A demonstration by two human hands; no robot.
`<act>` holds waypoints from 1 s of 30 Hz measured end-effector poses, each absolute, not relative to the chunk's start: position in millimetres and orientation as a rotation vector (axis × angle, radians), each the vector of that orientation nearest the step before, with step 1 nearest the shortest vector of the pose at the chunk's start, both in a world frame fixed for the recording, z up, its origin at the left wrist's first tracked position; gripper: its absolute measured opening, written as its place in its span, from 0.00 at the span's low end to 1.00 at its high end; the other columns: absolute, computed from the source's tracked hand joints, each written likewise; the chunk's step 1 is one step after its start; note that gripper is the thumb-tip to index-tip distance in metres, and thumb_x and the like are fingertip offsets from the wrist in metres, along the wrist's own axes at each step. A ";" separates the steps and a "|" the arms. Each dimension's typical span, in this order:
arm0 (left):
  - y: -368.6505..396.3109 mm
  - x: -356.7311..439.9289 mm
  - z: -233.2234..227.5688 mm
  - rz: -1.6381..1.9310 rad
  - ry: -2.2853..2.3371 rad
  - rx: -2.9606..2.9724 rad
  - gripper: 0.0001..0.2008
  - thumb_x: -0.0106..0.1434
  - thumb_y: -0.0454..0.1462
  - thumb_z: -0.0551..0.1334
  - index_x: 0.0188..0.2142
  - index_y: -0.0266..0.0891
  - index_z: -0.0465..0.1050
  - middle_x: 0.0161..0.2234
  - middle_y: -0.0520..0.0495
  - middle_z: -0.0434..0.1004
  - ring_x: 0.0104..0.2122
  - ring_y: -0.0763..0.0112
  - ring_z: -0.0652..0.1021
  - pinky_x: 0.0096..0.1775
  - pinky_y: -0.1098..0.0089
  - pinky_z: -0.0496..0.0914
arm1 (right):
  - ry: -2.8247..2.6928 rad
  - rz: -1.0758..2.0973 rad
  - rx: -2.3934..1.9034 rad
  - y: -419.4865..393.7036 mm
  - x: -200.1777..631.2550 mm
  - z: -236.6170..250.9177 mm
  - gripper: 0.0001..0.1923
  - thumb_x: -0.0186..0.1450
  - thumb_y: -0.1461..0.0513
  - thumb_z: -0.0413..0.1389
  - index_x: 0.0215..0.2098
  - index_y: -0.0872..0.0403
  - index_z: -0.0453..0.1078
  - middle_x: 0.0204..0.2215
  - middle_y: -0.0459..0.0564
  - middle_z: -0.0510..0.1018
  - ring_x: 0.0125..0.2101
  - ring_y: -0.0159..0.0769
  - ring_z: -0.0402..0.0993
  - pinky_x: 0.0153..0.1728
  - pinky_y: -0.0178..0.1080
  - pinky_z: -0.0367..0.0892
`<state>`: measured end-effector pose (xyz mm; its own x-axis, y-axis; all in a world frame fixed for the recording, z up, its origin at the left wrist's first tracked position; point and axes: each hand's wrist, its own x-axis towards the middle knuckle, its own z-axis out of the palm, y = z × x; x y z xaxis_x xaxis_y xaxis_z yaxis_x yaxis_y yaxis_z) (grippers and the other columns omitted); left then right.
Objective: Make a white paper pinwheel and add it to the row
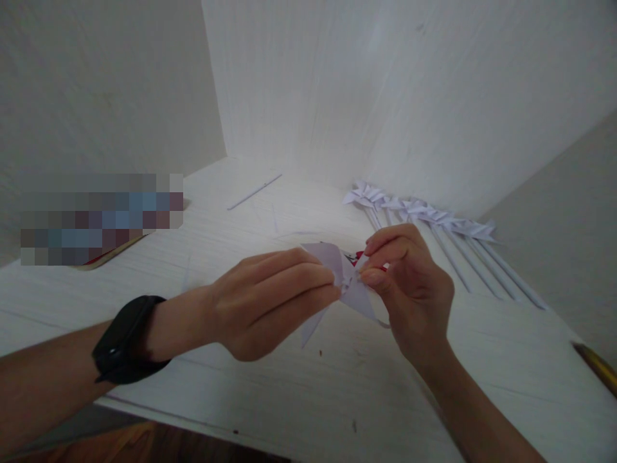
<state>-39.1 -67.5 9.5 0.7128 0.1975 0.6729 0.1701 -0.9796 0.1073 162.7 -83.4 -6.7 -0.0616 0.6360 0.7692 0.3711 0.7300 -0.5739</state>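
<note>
A white paper pinwheel (361,302) with folded, pointed blades is held up over the middle of the table. My left hand (274,302), a black band on its wrist, is closed around the pinwheel's left side, fingertips near its centre. From the right, my right hand (414,289) pinches a paper blade close to the centre between thumb and fingers. Behind the paper lies a red-handled tool (359,256), mostly hidden, which looks like scissors. What sits at the pinwheel's centre is too small to make out.
Several white paper pinwheels (424,211) on rolled sticks lie in a row at the back right. A thin paper stick (254,191) rests near the back wall. At left is a blurred-out flat object (116,222); a yellow-gold object (598,366) shows at the right edge.
</note>
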 end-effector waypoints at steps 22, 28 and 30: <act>-60.6 -32.9 -5.9 1.241 0.403 2.960 0.10 0.60 0.28 0.58 0.41 0.39 0.70 0.38 0.45 0.78 0.37 0.69 0.76 0.40 0.69 0.71 | -1.768 0.202 -0.860 -80.9 164.5 -9.8 0.05 0.57 0.67 0.59 0.27 0.51 0.69 0.30 0.43 0.71 0.35 0.33 0.67 0.39 0.42 0.61; -59.4 -28.6 -4.8 1.396 0.465 2.745 0.06 0.58 0.32 0.63 0.37 0.37 0.70 0.35 0.47 0.76 0.36 0.72 0.75 0.38 0.72 0.71 | -1.711 0.190 -0.834 -77.6 166.1 -7.9 0.04 0.58 0.66 0.60 0.27 0.52 0.70 0.31 0.44 0.70 0.35 0.32 0.66 0.38 0.40 0.62; -58.0 -26.5 -4.5 1.412 0.582 2.559 0.06 0.58 0.35 0.63 0.35 0.36 0.70 0.33 0.47 0.76 0.34 0.73 0.75 0.36 0.73 0.70 | -1.694 0.175 -0.814 -77.5 166.7 -7.3 0.04 0.59 0.65 0.60 0.27 0.52 0.70 0.30 0.44 0.70 0.35 0.32 0.66 0.37 0.39 0.62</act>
<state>-26.5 -58.0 -4.5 0.4783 0.4092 0.7770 0.2571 -0.9113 0.3216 166.7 -77.5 -7.3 -0.0672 0.5956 0.8005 0.4193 0.7448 -0.5190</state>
